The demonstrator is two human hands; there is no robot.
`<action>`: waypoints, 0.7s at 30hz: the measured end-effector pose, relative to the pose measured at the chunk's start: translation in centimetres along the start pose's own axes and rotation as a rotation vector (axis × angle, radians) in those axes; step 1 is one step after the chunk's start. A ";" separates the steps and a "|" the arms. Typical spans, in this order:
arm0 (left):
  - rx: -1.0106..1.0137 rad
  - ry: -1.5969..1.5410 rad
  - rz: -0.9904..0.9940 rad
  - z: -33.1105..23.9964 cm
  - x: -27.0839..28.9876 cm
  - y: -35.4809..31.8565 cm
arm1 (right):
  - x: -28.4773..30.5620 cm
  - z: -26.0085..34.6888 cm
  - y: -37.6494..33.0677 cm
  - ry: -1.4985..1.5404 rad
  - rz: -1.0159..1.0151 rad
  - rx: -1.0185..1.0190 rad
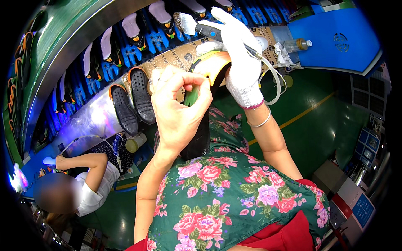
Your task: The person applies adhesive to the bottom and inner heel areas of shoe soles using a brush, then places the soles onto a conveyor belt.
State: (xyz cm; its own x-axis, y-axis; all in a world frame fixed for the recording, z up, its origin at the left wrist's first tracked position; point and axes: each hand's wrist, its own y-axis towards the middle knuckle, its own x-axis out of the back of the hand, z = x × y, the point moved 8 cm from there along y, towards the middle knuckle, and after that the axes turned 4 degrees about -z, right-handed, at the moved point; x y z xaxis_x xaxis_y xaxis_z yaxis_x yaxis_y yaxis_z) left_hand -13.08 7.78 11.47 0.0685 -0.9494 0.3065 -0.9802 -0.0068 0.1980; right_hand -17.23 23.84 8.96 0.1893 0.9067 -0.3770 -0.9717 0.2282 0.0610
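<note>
Bottles first: a clear one with a white cap (298, 43) lies on the brown board at the upper right, against the blue machine housing (335, 37), and a pale yellowish one (135, 143) sits low on the left, under the two black soles (132, 100) that rest tread-up with orange rims. What either bottle holds you cannot tell.

Your left hand (178, 111) is bare and closed round the shoe on its last (201, 121) — fingers curled over the green top, thumb pressed in front. The shoe stands upright between your hands, above your flowered apron (234, 196), its orange-edged sole part (211, 67) turned up toward the conveyor. Your right hand (240, 62), in a white knit glove, grips a brush (188, 23) whose grey handle trails a white hose (274, 81); the bristles point up and left, clear of the shoe and out over the row of lasts.

Room is tight ahead: the curved conveyor with its blue holders (125, 54) and dark lasts runs close behind your hands, with the green metal rim beyond it. To your right the green floor (326, 121) opens out, crossed by a yellow line (307, 111). On your lower left, another person in a white shirt (94, 184) sits against the conveyor's edge.

Blue panels with white markings (368, 144) stand at the far right, and a red-and-white box with a blue square label (360, 209) sits below them.
</note>
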 end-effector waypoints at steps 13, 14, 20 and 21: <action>-0.093 0.145 0.031 -0.8 -2.3 -0.4 | 2.5 0.0 0.6 0.025 -0.015 0.029; -0.078 0.134 0.036 -0.8 -2.3 -0.4 | 2.4 -0.1 0.5 0.033 -0.014 0.015; -0.092 0.086 0.117 -1.3 -3.3 -0.8 | 3.7 0.6 0.9 -0.262 0.009 0.186; -0.083 0.070 0.126 -1.2 -3.5 -0.9 | 3.9 0.7 0.9 -0.233 -0.005 0.167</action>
State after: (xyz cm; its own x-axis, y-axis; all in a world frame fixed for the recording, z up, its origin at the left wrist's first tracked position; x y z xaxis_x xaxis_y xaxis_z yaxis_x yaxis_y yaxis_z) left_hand -12.24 11.48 11.39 -0.0382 -0.9171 0.3969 -0.9633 0.1393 0.2294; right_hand -17.27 27.83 8.15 0.2403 0.9581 -0.1560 -0.9375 0.2708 0.2188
